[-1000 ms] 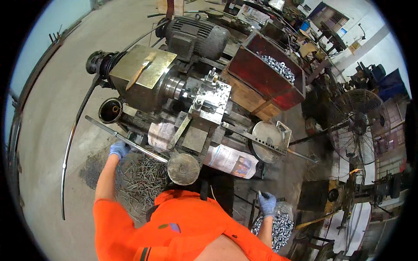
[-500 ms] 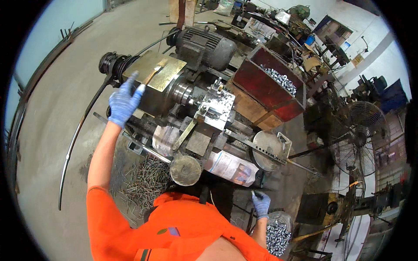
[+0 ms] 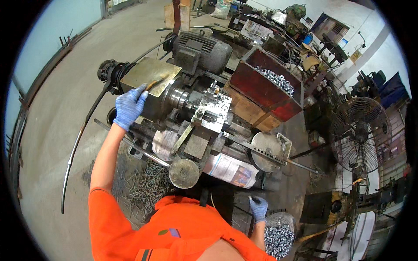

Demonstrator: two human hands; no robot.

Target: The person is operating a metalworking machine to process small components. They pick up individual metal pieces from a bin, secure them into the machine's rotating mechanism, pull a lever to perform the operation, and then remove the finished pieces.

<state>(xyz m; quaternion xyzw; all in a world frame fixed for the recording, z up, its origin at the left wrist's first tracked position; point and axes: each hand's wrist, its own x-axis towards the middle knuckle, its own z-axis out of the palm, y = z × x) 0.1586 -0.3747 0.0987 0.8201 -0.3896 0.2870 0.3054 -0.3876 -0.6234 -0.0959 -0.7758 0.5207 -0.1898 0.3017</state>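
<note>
My left hand, in a blue-grey knit glove, is closed around the handle end of a small wooden-handled brush. The brush lies over the brass-coloured top cover of a lathe headstock; its far end is blurred. To the right of the hand are the metal chuck and the tool post block, strewn with chips. Low on the right, my right hand, gloved alike, is closed beside a round basket of small shiny metal parts. Something dark shows at its fingers, too small to name.
Behind the lathe stand an electric motor and a red metal bin holding many metal parts. A long rod slants down on the left. Metal shavings lie on the floor. A large fan stands at the right.
My left hand has come down from spread fingers near the cover's edge and taken hold of the brush handle. My right hand has shifted slightly down and left.
</note>
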